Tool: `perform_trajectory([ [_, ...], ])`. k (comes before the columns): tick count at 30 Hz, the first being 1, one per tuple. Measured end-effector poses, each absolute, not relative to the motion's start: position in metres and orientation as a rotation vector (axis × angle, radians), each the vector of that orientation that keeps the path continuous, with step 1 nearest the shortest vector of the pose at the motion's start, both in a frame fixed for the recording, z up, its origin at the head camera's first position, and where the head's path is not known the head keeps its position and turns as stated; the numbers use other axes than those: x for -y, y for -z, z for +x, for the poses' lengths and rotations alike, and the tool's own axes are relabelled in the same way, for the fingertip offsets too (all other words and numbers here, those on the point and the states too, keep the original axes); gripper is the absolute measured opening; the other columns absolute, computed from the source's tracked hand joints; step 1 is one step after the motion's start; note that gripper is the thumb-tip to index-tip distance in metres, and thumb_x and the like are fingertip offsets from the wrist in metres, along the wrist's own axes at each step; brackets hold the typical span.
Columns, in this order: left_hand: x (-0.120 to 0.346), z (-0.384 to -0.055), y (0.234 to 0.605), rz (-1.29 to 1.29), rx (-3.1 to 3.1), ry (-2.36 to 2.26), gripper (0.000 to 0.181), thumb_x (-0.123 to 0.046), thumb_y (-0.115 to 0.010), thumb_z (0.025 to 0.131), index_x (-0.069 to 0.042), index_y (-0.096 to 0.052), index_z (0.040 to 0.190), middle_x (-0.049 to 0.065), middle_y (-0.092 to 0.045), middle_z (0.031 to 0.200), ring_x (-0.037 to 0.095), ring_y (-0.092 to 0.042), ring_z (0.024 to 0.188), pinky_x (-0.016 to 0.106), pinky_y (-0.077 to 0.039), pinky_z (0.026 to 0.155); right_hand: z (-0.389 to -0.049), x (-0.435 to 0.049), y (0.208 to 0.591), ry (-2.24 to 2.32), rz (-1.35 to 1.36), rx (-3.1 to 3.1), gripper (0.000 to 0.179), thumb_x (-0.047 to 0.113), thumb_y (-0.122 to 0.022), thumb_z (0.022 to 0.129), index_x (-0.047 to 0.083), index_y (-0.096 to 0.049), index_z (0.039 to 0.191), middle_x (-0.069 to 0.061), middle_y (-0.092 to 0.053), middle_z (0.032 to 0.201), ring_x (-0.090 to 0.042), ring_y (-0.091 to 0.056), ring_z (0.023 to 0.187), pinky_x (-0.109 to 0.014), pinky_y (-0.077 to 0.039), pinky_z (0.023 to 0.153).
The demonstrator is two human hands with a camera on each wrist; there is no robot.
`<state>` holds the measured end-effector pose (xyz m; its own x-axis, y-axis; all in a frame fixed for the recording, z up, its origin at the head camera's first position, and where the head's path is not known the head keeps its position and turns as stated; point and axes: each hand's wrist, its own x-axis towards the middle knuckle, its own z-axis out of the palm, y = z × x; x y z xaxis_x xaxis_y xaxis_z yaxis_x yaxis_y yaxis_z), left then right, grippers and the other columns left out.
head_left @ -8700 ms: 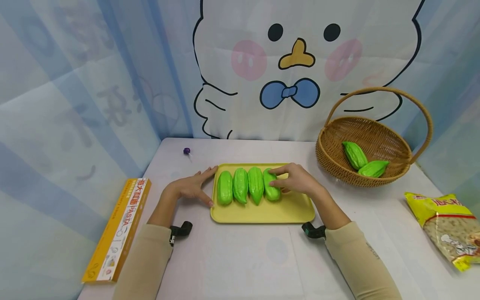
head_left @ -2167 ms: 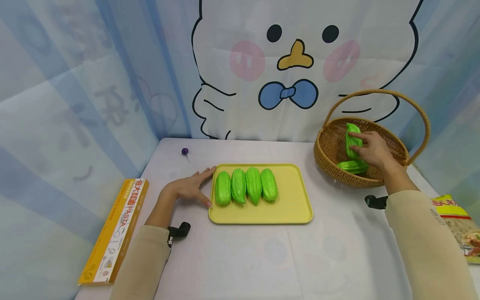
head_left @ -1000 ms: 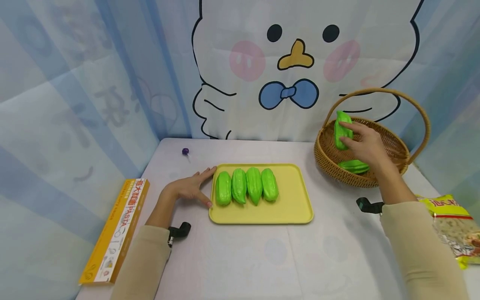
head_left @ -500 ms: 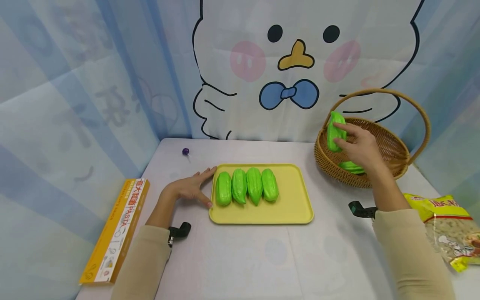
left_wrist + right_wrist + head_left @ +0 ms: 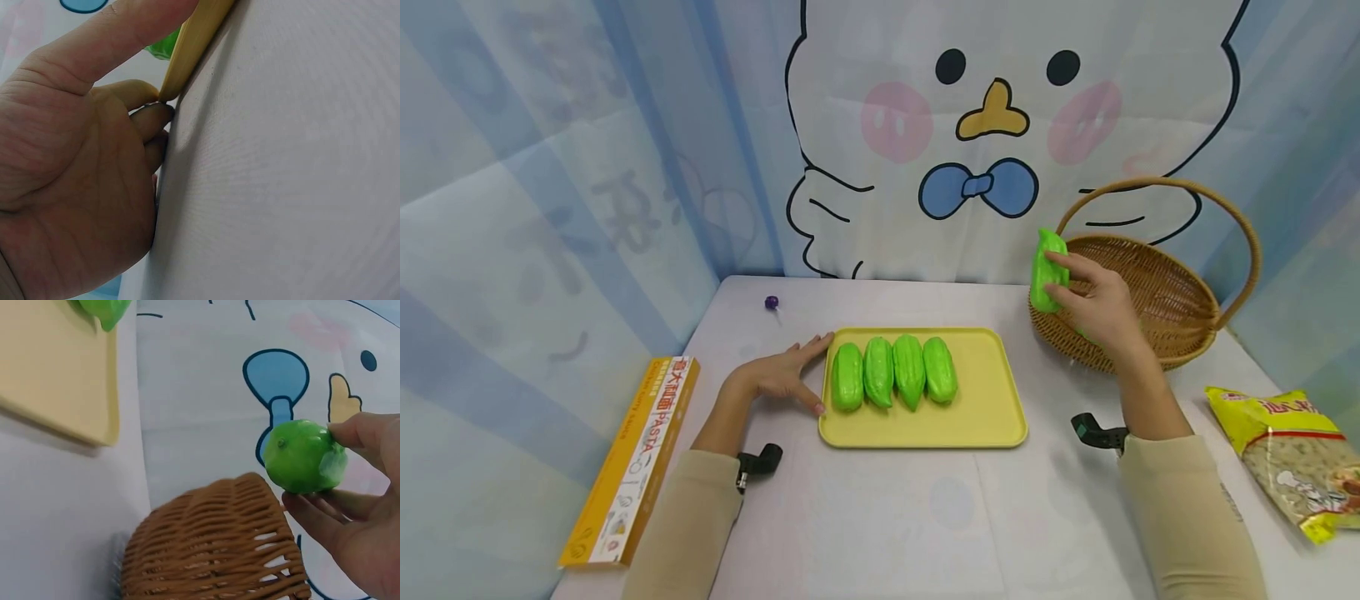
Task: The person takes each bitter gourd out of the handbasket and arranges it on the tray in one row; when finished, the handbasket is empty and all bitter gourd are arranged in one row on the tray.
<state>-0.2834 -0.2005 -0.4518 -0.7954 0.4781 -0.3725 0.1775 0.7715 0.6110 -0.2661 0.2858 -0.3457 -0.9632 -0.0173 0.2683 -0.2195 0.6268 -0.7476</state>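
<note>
My right hand [image 5: 1099, 304] pinches a green bitter melon [image 5: 1047, 271], glossy and ridged, between thumb and fingers above the left rim of the wicker basket [image 5: 1176, 292]. In the right wrist view the melon [image 5: 303, 456] shows end-on, apart from the basket's wall [image 5: 212, 544]. Only a green sliver of another melon shows in the basket; my right hand hides the rest. Several bitter melons [image 5: 908, 372] lie side by side on the left and middle of the yellow tray [image 5: 981, 417]. My left hand [image 5: 778, 373], fingers and thumb spread, touches the tray's left edge.
An orange pasta box [image 5: 628, 462] lies on the table's left side. A purple lollipop [image 5: 772, 302] sits near the back left. At the right lies a yellow snack bag [image 5: 1292, 458]. A printed curtain [image 5: 985, 233] hangs behind the table.
The right hand took a bitter melon out of the basket and has carried it left, to over the basket's left rim. The left hand and the tray have hardly moved.
</note>
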Motion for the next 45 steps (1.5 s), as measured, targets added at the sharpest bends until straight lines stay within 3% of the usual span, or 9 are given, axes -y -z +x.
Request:
perform_trajectory([
  [14,0.2,-0.28,0.451,0.485,-2.434,-0.782,0.137,-0.052,-0.094,0.066,-0.033,-0.005,0.169,0.005,-0.002,0.177,0.043,0.004,0.162,0.074,-0.002,0.123,-0.255,-0.267,0.363,-1.247,0.294,2.55,0.049,0.019,-0.069,0.102,0.019,-0.059,0.149,-0.013,-0.047,0.161,-0.04,-0.051,0.141,-0.003,-0.044,0.082],
  [21,0.2,-0.281,0.451,0.49,-2.435,-0.782,0.137,-0.052,-0.093,0.066,-0.033,-0.005,0.169,0.005,-0.002,0.177,0.044,0.004,0.161,0.075,-0.002,0.123,-0.256,-0.256,0.37,-1.298,0.424,2.503,0.048,0.008,-0.07,0.099,0.01,-0.062,0.146,-0.023,-0.044,0.161,-0.045,-0.051,0.139,-0.001,-0.044,0.084],
  [33,0.2,-0.281,0.449,0.489,-2.434,-0.781,0.138,-0.053,-0.094,0.066,-0.034,-0.005,0.169,0.005,-0.001,0.177,0.043,0.005,0.162,0.075,-0.002,0.123,-0.261,-0.244,0.384,-1.283,0.443,2.625,0.048,0.016,-0.071,0.1,0.014,-0.062,0.147,-0.019,-0.048,0.16,-0.039,-0.053,0.138,-0.019,-0.048,0.088],
  [39,0.2,-0.282,0.45,0.489,-2.432,-0.785,0.138,-0.053,-0.094,0.065,-0.033,-0.005,0.169,0.004,-0.001,0.177,0.043,0.006,0.162,0.075,-0.001,0.123,-0.261,-0.241,0.388,-1.345,0.44,2.676,0.049,0.019,-0.069,0.102,0.017,-0.059,0.149,-0.015,-0.049,0.159,-0.035,-0.056,0.132,-0.013,-0.051,0.086],
  [41,0.2,-0.282,0.45,0.49,-2.433,-0.783,0.138,-0.053,-0.094,0.065,-0.034,-0.005,0.169,0.004,-0.001,0.177,0.043,0.005,0.162,0.075,-0.001,0.123,-0.26,-0.24,0.389,-1.359,0.443,2.693,0.049,0.02,-0.069,0.102,0.018,-0.058,0.15,-0.014,-0.049,0.16,-0.036,-0.056,0.132,-0.02,-0.054,0.089],
  [45,0.2,-0.282,0.449,0.487,-2.432,-0.781,0.138,-0.053,-0.094,0.065,-0.034,-0.004,0.169,0.004,-0.001,0.177,0.043,0.005,0.162,0.075,-0.001,0.123,-0.261,-0.24,0.392,-1.425,0.444,2.732,0.05,0.023,-0.069,0.102,0.019,-0.058,0.15,-0.012,-0.049,0.159,-0.038,-0.051,0.138,-0.046,-0.052,0.102],
])
